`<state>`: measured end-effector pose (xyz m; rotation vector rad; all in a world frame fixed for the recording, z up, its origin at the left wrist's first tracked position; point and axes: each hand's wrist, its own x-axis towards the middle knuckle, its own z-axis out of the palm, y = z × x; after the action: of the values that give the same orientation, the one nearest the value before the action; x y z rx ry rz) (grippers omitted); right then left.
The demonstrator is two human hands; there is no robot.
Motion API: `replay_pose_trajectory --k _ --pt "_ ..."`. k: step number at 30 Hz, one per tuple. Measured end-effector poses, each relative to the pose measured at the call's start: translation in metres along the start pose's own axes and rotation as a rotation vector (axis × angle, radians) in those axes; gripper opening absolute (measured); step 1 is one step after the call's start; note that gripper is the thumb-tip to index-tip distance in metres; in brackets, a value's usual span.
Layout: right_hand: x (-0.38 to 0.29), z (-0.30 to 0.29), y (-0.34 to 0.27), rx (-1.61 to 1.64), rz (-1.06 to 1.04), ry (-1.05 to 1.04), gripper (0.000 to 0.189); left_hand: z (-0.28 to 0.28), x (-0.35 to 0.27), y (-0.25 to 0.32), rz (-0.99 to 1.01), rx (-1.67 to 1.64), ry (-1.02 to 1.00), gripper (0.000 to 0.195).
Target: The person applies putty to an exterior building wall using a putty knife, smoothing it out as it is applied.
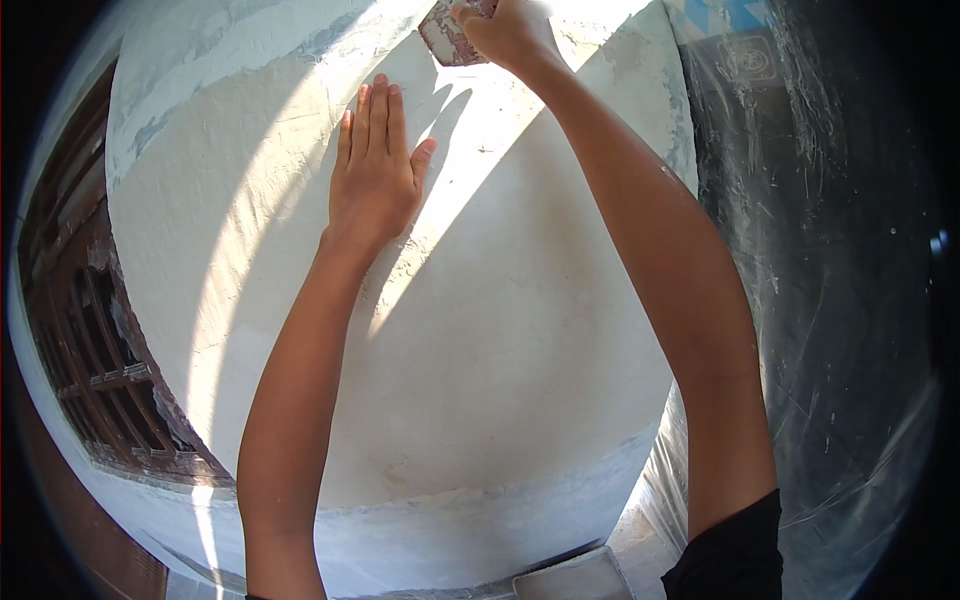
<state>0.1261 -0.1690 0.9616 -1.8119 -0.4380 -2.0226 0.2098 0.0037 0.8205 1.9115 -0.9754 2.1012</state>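
Note:
My left hand (377, 169) lies palm-down against a pale plastered wall (495, 337), its fingers extended upward and the thumb apart, holding nothing. Higher up and to the right, my right hand (514, 34) grips a worn, reddish-brown flat piece (450, 37) with chipped edges at the top of the view. Its upper part is cut off and partly covered by the hand, so its exact kind is unclear. Bright sunlight and arm shadows cross the wall around both hands.
A brown wooden window frame with bars (112, 360) stands at the left. Clear plastic sheeting (825, 300) hangs over a dark surface at the right. A shallow grey rectangular object (574, 577) sits at the wall's foot.

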Motion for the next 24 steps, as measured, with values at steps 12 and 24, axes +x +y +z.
replay_pose_trajectory --k 12,24 --pt "-0.001 -0.009 -0.020 -0.083 0.145 0.007 0.039 0.002 0.000 0.001 0.022 0.055 0.050 0.068" --pt "-0.005 -0.010 0.003 -0.041 0.155 0.089 0.035 0.001 0.000 0.002 -0.012 0.003 0.016 0.070"
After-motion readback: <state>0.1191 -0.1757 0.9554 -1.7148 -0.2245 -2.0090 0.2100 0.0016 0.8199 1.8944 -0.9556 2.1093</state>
